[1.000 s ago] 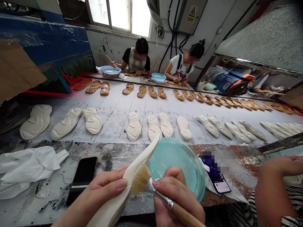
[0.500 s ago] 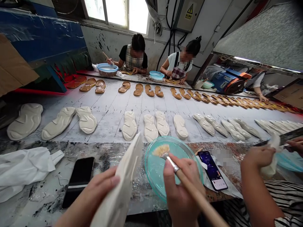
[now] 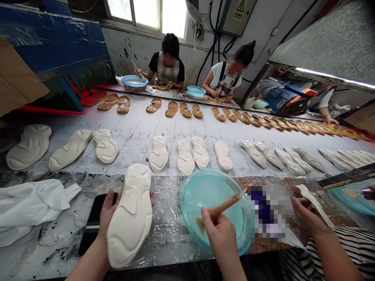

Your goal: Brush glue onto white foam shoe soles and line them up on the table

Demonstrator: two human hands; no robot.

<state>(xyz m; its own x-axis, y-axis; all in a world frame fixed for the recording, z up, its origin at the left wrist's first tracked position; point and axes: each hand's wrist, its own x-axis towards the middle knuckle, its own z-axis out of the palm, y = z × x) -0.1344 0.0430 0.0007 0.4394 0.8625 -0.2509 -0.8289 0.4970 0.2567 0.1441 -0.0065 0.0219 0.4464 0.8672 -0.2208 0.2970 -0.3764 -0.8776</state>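
A cream, shoe-sole-shaped piece (image 3: pixel 131 218) is held up by my left hand (image 3: pixel 109 214), top face toward me, with fingers behind it and fingertips showing at its right edge. My right hand (image 3: pixel 221 234) is closed round the wooden handle of a brush (image 3: pixel 227 206). The brush's bristles are down in a round teal bowl (image 3: pixel 215 179) of pale liquid, and the hand is over the bowl's near part. The held piece is left of the bowl and does not touch it.
Cream soles (image 3: pixel 159 154) and brown soles (image 3: pixel 154 105) lie in rows on the white belt (image 3: pixel 134 128). A dark phone (image 3: pixel 89 234) and white cloth (image 3: pixel 32 207) are at left. At right, a person's hand (image 3: pixel 310 214) holds another cream piece. Two people sit across the belt.
The held sole has turned from edge-on to face-up view. My right hand has tipped the brush over, and its bristles have gone down into the bowl. The neighbour's hand has shifted.
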